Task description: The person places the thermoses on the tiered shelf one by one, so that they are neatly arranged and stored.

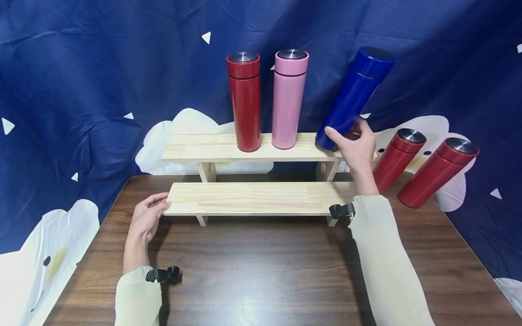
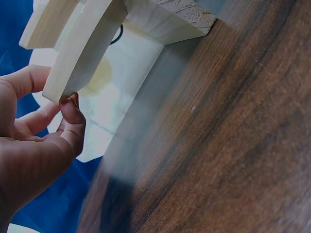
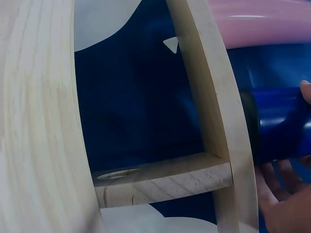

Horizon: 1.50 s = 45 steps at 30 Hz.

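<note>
Pale sleeves (image 1: 389, 267) reached over the table (image 1: 253, 267). The left hand (image 1: 147, 217) pinched the left end of the lower shelf (image 1: 261, 199). The right hand (image 1: 359, 147) gripped the blue flask (image 1: 350, 97), tilted, its base by the right end of the upper shelf (image 1: 200, 147), where a pink flask (image 1: 288, 104) and a red flask (image 1: 246, 108) stood.

Blue bottle (image 1: 346, 102): smooth, glossy coat. Pink bottle (image 1: 287, 106) & red bottles (image 1: 247, 113): also smooth, glossy, w/ shiny brushed-metal lids (image 1: 292, 54). Shelf (image 1: 253, 199): bare wood, matt, smooth on top, grain vis.; leg (image 2: 190, 15) has rough sawn end. Worktop (image 1: 253, 258): dk wood-grain, smooth, semi-gloss. Backdrop (image 1: 102, 68): creased cloth, mostly matt. Sleeves (image 1: 385, 253): matt cloth. Wrist clips (image 1: 163, 275): blk, plastic-looking.
</note>
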### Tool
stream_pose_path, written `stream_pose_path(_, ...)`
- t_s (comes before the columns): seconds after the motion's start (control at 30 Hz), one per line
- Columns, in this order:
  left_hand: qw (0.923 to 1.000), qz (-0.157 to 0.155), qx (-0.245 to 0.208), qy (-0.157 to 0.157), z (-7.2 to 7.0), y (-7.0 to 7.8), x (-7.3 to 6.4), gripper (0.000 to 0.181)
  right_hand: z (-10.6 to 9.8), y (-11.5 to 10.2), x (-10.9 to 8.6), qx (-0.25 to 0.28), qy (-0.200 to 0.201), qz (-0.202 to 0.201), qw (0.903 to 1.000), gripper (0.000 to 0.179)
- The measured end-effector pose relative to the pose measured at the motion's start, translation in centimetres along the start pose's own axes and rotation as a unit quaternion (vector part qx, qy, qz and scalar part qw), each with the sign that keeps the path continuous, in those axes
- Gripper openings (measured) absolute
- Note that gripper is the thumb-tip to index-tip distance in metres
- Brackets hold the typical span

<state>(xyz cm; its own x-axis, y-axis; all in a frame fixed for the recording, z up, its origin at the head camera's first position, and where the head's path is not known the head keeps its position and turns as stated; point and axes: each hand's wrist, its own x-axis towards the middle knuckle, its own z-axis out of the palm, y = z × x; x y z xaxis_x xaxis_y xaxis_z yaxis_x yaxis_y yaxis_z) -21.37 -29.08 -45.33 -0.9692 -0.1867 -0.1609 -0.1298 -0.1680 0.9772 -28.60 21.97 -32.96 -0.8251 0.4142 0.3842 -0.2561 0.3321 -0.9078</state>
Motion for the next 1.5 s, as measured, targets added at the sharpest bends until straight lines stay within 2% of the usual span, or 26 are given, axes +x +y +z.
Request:
stream_pose_path(0.43, 1.0, 0.003, -0.009, -0.001, 0.1, -0.3, 0.0, 0.03, 0.7, 0.2, 0.3, -0.031, -0.033, 0.012, 0.9989, 0.073)
stream_pose_path(1.0, 1.0, 0.001, 0.002, 0.005, 0.0, -0.4, -0.2, 0.037, 1.1, 0.3, 0.2, -0.07, -0.044, 0.012, 0.9965, 0.077)
stream_pose_path(1.23, 1.0, 0.0, 0.006, 0.004, 0.0, -0.4, -0.3, 0.04, 1.3, 0.4, 0.3, -0.07, -0.045, 0.009, 0.9965, 0.078)
stream_pose_path(1.5, 0.9999, 0.001, 0.001, 0.011, -0.1, -0.2, -0.1, 0.036, 1.6, 0.1, 0.6, -0.06, -0.048, 0.008, 0.997, 0.078)
